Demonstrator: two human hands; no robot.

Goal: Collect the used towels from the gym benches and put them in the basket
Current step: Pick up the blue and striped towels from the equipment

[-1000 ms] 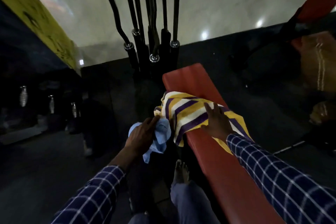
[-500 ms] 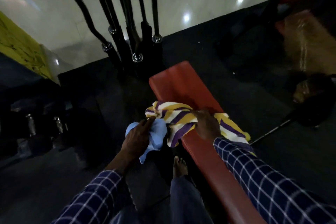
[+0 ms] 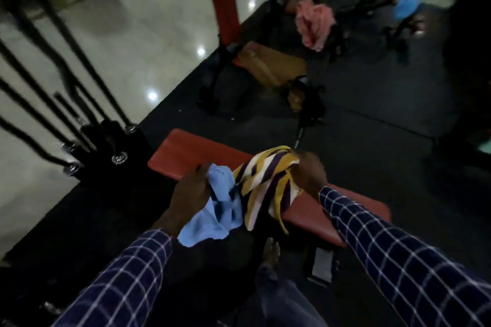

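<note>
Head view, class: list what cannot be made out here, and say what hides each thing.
- Basket: none visible in the head view.
- Pink cloth on a far bench: blurred by motion, cannot tell whether it is a towel.
- Right hand fingers: hidden inside the striped towel.
- Blue object, top right: blurred, unidentifiable.

dim gym: glossy pale floor (image 3: 148, 42), dark mat (image 3: 372, 119), barbell rack (image 3: 106, 146).

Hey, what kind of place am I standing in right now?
Most likely a gym: a red padded bench right in front of you, a rack of upright barbells on the left, and another red bench farther back.
</note>
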